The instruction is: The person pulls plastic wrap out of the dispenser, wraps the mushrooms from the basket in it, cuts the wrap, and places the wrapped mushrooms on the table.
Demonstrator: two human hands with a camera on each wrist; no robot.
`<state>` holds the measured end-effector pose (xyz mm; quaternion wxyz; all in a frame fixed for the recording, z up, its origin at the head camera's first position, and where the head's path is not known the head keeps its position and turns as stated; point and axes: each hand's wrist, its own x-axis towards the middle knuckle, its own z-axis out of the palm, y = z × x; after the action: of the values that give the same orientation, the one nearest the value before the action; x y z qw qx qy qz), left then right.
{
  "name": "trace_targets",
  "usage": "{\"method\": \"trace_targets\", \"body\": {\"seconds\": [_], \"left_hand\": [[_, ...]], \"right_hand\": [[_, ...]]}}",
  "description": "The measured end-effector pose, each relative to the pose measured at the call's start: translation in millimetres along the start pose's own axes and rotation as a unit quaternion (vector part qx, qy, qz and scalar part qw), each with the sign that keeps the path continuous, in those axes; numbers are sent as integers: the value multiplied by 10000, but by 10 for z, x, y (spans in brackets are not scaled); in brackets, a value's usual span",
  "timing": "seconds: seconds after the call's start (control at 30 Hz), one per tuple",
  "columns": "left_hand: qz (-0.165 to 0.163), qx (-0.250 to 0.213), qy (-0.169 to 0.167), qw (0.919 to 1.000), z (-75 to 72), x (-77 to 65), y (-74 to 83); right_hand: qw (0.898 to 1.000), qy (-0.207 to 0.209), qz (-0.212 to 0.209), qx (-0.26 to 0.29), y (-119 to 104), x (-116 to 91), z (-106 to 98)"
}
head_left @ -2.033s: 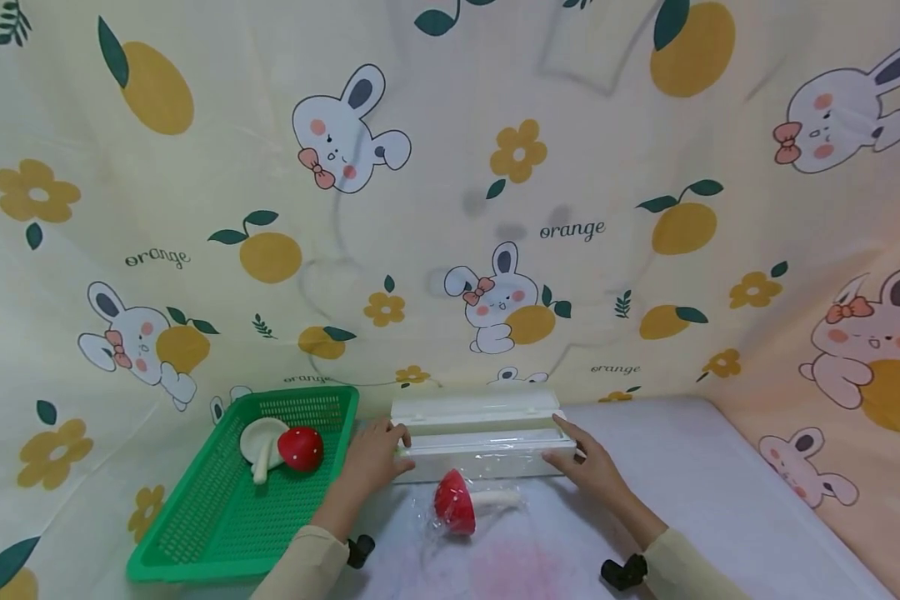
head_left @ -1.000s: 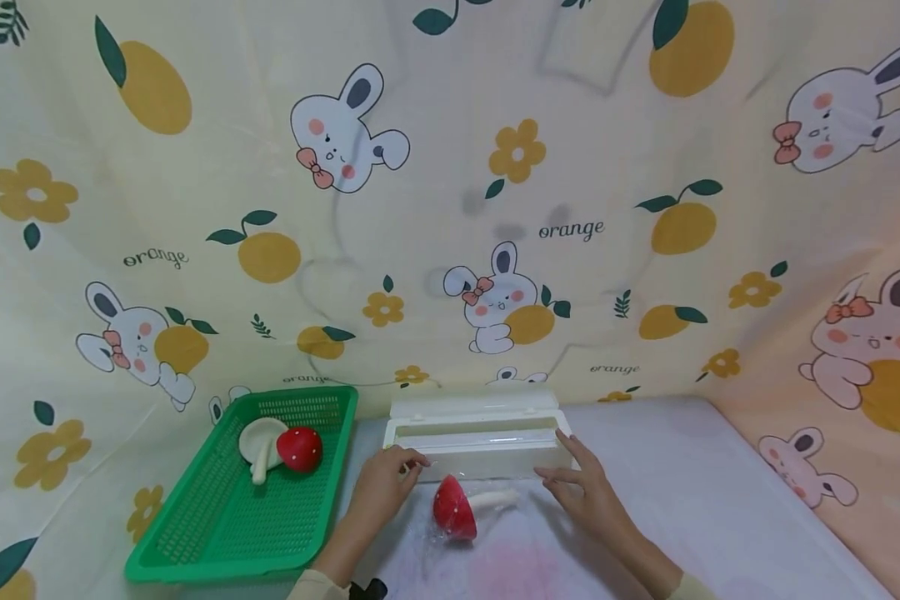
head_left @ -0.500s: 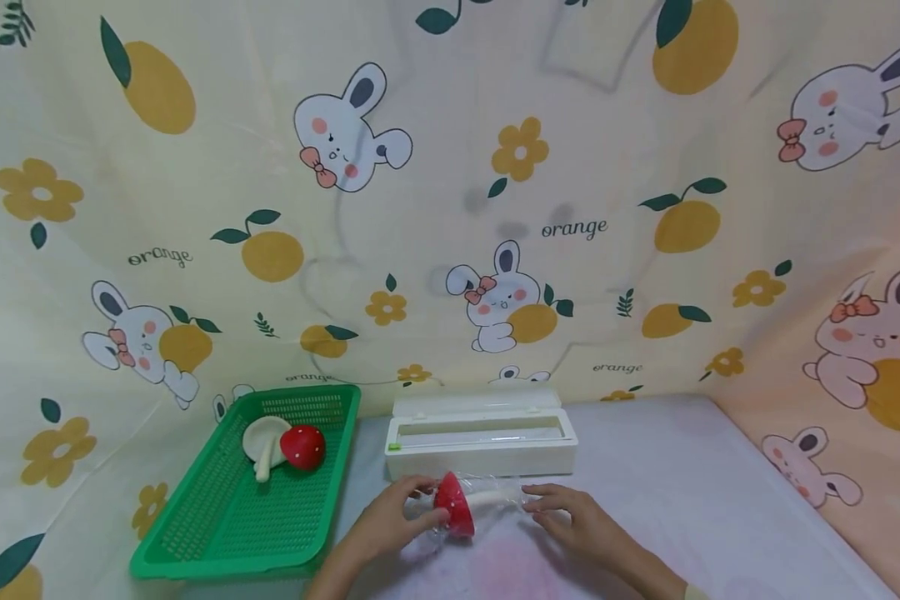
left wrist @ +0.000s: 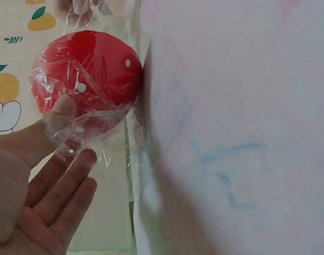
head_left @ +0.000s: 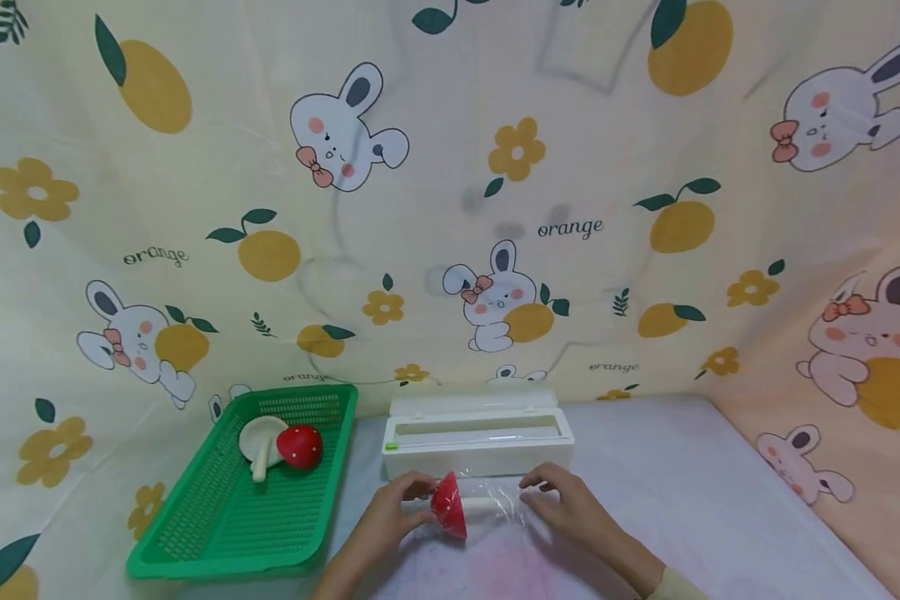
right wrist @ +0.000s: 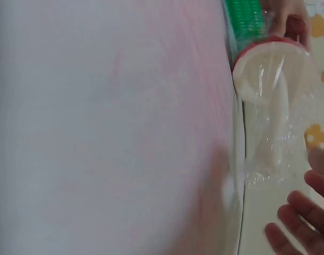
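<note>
A red-capped toy mushroom (head_left: pixel 450 507) lies on its side, loosely wrapped in clear cling film (head_left: pixel 504 497). My left hand (head_left: pixel 387 518) grips its spotted cap from the left; the left wrist view shows the thumb on the filmed cap (left wrist: pixel 93 74). On the stem side, my right hand (head_left: pixel 573 512) pinches the film's edge between thumb and index finger, the other fingers loose. The right wrist view shows the pale stem (right wrist: pixel 280 122) inside the film. Just behind stands a white cling film dispenser (head_left: pixel 480 460), lid raised.
On the left sits a green plastic basket (head_left: pixel 247 533). In it are a pale toy mushroom (head_left: pixel 261 446) and a red, white-dotted one (head_left: pixel 300 447). A patterned cloth (head_left: pixel 435 208) hangs behind the white-covered table (head_left: pixel 667 467).
Both hands have left the dispenser and come forward to the wrapped mushroom. The left now holds the cap, the right the film at the stem end. The mushroom has turned slightly.
</note>
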<state>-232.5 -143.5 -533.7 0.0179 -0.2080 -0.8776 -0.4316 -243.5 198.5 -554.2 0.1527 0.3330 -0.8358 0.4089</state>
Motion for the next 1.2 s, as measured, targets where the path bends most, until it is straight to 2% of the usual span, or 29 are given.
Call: {"method": "trace_targets", "body": {"seconds": [0.07,0.2,0.27,0.37,0.47,0.57,0.67,0.73,0.87,0.93,1.1,1.2], "left_hand": [[17,-185,67,9998,2,5,-16],[-9,-415,227,9989,6,7,-20],[38,-480,362,9982,13,3,-20],[-39,-683,528,9963,21,2,-4],[-323,-1017,647,9922,30,15,2],[-585,-1350,746,9863,41,33,3],[-635,-1476,830,9835,63,43,-5],[-615,-1484,875,9831,82,47,-11],[-600,-1484,992,9821,114,52,-14],[-596,-1510,1059,9810,124,60,-13],[-539,-1694,1178,9770,129,81,-4],[-464,-1704,1178,9772,131,83,11]], "right_hand": [[9998,-196,26,-82,19,40,40],[9953,-953,186,36,31,76,108],[9935,-1118,180,118,25,75,141],[9947,-1019,20,101,7,76,178],[9964,-841,-54,-20,-24,92,191],[9966,-815,61,-121,-68,115,188],[9959,-847,113,-285,-102,121,185],[9956,-823,-35,-435,-117,118,190],[9931,-661,-620,-740,-132,118,210],[9927,-641,-692,-750,-143,122,213],[9965,-613,-235,-519,-167,91,221],[9981,-508,-41,-356,-150,70,219]]}}
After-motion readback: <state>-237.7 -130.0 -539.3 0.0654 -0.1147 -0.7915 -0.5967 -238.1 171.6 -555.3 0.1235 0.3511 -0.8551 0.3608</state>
